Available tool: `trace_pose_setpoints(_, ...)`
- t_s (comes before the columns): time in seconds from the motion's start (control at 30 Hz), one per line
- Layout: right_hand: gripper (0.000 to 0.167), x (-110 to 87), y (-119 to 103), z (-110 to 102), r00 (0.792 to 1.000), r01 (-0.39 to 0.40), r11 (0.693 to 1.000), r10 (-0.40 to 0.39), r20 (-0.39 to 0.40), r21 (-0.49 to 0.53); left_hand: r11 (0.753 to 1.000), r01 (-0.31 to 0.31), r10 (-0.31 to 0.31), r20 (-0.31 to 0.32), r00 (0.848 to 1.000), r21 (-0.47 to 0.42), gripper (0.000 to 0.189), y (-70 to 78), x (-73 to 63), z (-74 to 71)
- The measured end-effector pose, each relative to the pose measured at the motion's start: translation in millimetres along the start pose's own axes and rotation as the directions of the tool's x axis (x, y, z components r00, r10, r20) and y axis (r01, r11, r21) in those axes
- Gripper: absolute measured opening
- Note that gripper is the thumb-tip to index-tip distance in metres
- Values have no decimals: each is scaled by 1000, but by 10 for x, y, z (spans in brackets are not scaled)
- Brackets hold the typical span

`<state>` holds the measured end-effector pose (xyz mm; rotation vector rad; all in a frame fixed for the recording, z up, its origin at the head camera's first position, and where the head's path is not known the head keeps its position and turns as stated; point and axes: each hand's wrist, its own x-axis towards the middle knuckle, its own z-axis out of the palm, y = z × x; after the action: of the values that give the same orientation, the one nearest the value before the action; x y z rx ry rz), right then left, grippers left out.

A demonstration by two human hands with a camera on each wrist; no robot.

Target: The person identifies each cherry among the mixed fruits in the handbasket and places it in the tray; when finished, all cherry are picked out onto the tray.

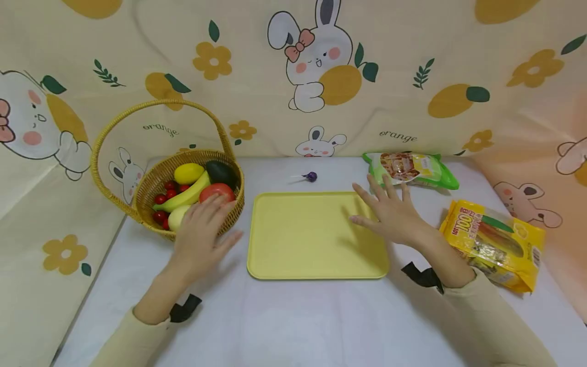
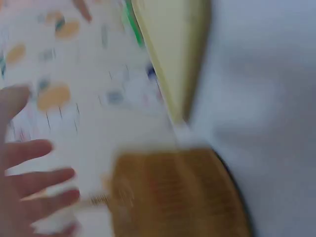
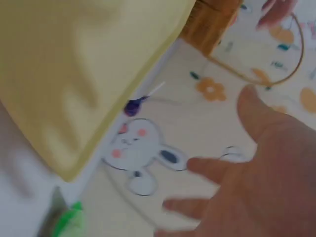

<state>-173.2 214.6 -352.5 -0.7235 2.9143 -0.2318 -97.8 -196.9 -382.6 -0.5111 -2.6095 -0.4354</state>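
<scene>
My left hand (image 1: 200, 242) hovers by the front right of the wicker basket (image 1: 153, 199), fingers spread and nothing held. Inside the basket lie a banana (image 1: 185, 193), a lemon (image 1: 189, 174), a red tomato (image 1: 216, 191), a dark green avocado (image 1: 221, 173) and several small red fruits (image 1: 160, 199). A pale round fruit (image 1: 178, 218) is partly hidden by the hand. Over the right part of the yellow tray (image 1: 298, 237), my right hand (image 1: 390, 214) is spread with its palm down and holds nothing. The left wrist view is blurred; its fingers (image 2: 44, 175) look apart.
Behind the tray lies a purple lollipop (image 1: 311, 176). At the back right is a green snack bag (image 1: 412, 169). A yellow packet (image 1: 495, 239) lies at the right, beside my right forearm. A patterned cloth (image 1: 257, 76) hangs behind the white table (image 1: 293, 321).
</scene>
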Motion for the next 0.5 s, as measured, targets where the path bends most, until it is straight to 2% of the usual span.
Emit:
trace_pose_setpoints(0.03, 79, 74, 28, 11, 1000, 29, 999, -29, 4, 42, 999, 12, -18, -126, 992, -53, 47, -110, -94, -39)
trace_pose_setpoints(0.07, 76, 154, 46, 20, 998, 59, 995, -60, 7, 84, 995, 31, -55, -244, 968, -98, 35, -229, -189, -86)
trace_pose_setpoints(0.1, 72, 239, 56, 29, 996, 92, 988, -94, 7, 123, 989, 58, -102, -347, 932, -136, 25, -357, -281, -134)
trace_pose_setpoints(0.13, 69, 324, 54, 40, 992, 125, 979, -128, 8, 163, 981, 102, -164, -420, 892, -165, 18, -489, -370, -188)
trace_pose_setpoints(0.17, 65, 413, 42, 51, 987, 157, 969, -162, 10, 193, 967, 170, -240, -454, 858, -192, 16, -615, -450, -247)
trace_pose_setpoints(0.2, 62, 501, 17, 57, 981, 183, 957, -191, 15, 225, 944, 247, -324, -456, 829, -220, 17, -736, -518, -305)
trace_pose_setpoints(0.23, 59, 592, -16, 63, 975, 207, 945, -220, 24, 255, 911, 326, -407, -427, 808, -252, 19, -852, -574, -359)
trace_pose_setpoints(0.27, 56, 683, -63, 62, 968, 229, 928, -249, 33, 295, 871, 398, -484, -369, 793, -287, 19, -961, -615, -402)
trace_pose_setpoints(0.3, 53, 783, -116, 63, 958, 253, 908, -282, 42, 334, 833, 453, -540, -290, 790, -317, 22, -1067, -649, -433)
trace_pose_setpoints(0.33, 51, 882, -180, 59, 949, 273, 885, -313, 47, 378, 798, 491, -575, -198, 794, -348, 29, -1169, -672, -455)
trace_pose_setpoints(0.4, 46, 1100, -337, 43, 924, 318, 833, -379, 50, 454, 729, 530, -590, -4, 808, -432, 54, -1353, -694, -456)
trace_pose_setpoints(0.47, 42, 1331, -543, 23, 892, 365, 768, -450, 38, 525, 653, 538, -549, 156, 821, -534, 74, -1511, -707, -418)
trace_pose_setpoints(0.5, 41, 1445, -663, 10, 878, 384, 743, -478, 32, 548, 624, 537, -522, 209, 827, -568, 80, -1575, -714, -395)
